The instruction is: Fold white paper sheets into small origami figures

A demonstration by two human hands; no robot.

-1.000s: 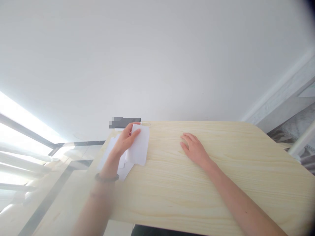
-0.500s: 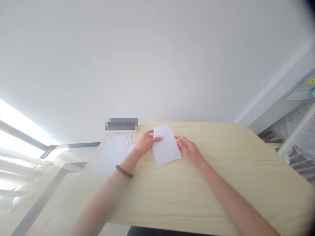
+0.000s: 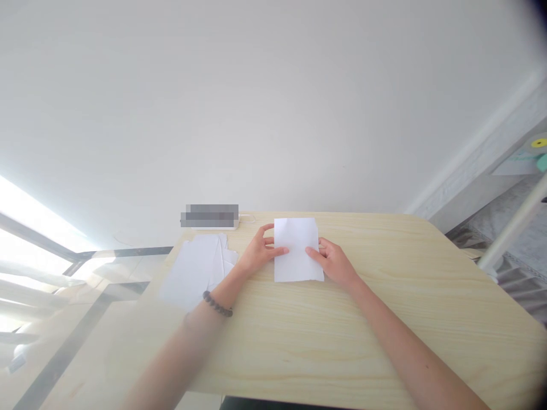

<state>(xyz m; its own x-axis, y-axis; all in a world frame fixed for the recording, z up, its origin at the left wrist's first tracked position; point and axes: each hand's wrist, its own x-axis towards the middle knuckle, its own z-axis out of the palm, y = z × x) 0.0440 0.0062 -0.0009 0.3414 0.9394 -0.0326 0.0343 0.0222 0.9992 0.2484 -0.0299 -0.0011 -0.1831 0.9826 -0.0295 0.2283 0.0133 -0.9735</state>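
A white sheet of paper [image 3: 297, 265], roughly rectangular with an uneven lower edge, is held upright-side on between both hands over the middle of the table. My left hand [image 3: 259, 249] grips its left edge, thumb on the front and fingers behind. On the opposite edge my right hand [image 3: 334, 261] pinches the sheet the same way, its thumb lying on the front face. Parts of the fingers are hidden behind the paper. Nearest to my left forearm, which wears a dark beaded bracelet [image 3: 217, 304], lie several loose white papers [image 3: 192, 265] on the tabletop.
The light wooden table [image 3: 405, 285] stands against a pale wall [image 3: 299, 114]. At its back left is a white-based object [image 3: 209, 219], mostly blurred out, with a thin cable. A pale pole [image 3: 515, 228] rises beyond the right edge; bright railings are at far left.
The sheet has turned from tilted to nearly straight and shifted slightly right. My right thumb has come onto its front face, and my left hand has moved slightly right with it.
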